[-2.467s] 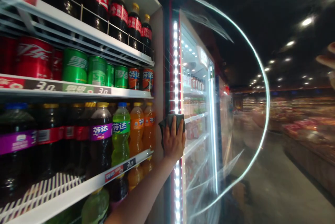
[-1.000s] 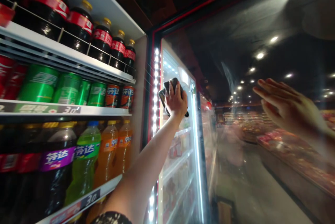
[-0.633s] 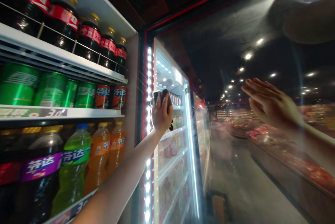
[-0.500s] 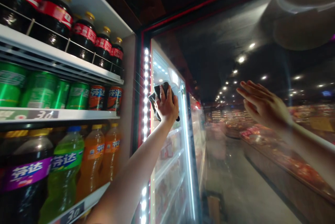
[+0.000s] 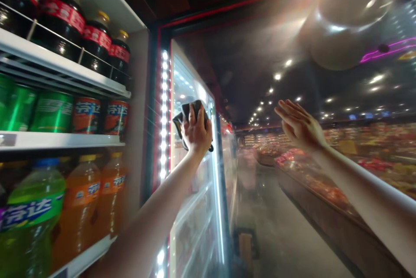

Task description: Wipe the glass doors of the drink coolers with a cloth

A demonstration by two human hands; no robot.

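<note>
My left hand [image 5: 196, 134] is closed on a dark cloth [image 5: 186, 112] and presses it against the glass of an open cooler door [image 5: 260, 44], close to the hinge side. A vertical strip of white LED lights [image 5: 164, 113] runs just left of the cloth. My right hand [image 5: 299, 126] is open, fingers stretched out and together, and lies flat on the same glass further right. It holds nothing.
Cooler shelves [image 5: 65, 141] on the left carry dark cola bottles [image 5: 94, 39] on top, green and orange cans [image 5: 86, 115] below, then green and orange soda bottles [image 5: 87, 200]. Through the glass a shop aisle [image 5: 286, 243] and display counters [image 5: 325, 182] appear, blurred.
My left hand moved the cloth from mid-height up the hinge side of the glass and rubs there. My right hand came into view and stays flat on the glass. The view swung right.
</note>
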